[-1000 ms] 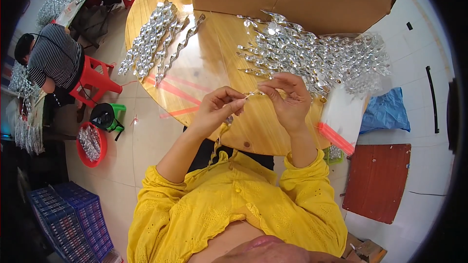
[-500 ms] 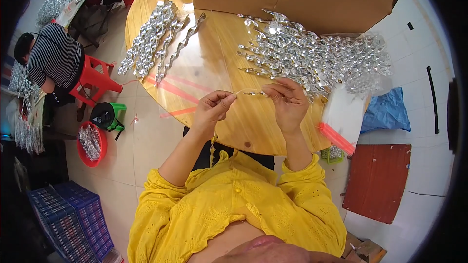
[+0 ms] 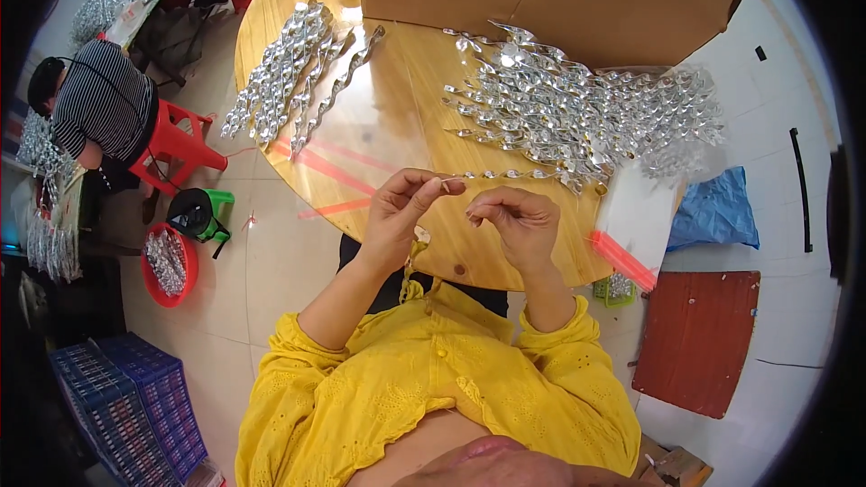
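Over the near part of the round wooden table, my left hand is closed, pinching one end of a silver twisted strip. The strip stretches to the right, just beyond the fingertips of my right hand. My right hand is also closed, thumb against the fingers, slightly below the strip; whatever is in that pinch is too small to make out. A large heap of silver twisted strips lies at the right of the table, and a smaller bunch at the left.
A big cardboard box stands at the table's far side. At right are a blue bag and a reddish board. On the left, a co-worker sits on a red stool, near a red basin and blue crates.
My right hand has come away from the strip's end, moving down and slightly left. My left hand has shifted right with the strip, whose length now shows beyond my right hand.
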Motion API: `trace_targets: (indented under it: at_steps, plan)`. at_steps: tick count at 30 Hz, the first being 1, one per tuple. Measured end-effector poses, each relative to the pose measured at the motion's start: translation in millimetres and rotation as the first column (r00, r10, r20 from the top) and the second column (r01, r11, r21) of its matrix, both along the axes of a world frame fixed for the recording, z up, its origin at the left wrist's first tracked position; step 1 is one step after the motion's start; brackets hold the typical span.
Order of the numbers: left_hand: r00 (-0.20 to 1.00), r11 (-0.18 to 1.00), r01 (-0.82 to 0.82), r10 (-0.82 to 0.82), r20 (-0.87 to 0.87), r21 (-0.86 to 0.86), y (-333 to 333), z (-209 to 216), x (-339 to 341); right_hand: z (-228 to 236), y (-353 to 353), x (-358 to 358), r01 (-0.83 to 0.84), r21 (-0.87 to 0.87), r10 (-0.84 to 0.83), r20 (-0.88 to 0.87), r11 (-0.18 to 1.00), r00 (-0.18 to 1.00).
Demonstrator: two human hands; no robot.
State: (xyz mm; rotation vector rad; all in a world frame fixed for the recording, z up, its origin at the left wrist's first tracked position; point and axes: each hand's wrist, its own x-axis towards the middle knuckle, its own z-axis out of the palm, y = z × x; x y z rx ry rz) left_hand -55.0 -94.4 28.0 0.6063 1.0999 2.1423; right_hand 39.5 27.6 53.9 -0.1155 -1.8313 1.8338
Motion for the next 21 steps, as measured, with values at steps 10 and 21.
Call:
trace_targets:
  at_steps: [10, 21]
  plan:
    - [0.999, 0.995, 0.029, -0.033, 0.04, 0.099, 6.3, 2.1, 4.7, -5.8, 4.0, -4.2, 0.108, 0.058, -0.1, -0.125, 0.992, 0.987]
    - [0.999, 0.997, 0.009, -0.007, -0.032, 0.077, 7.3, 6.1, 6.1, -2.3, -2.3, -8.3, -0.082, -0.44, 0.098, 0.014, 0.894, 0.995]
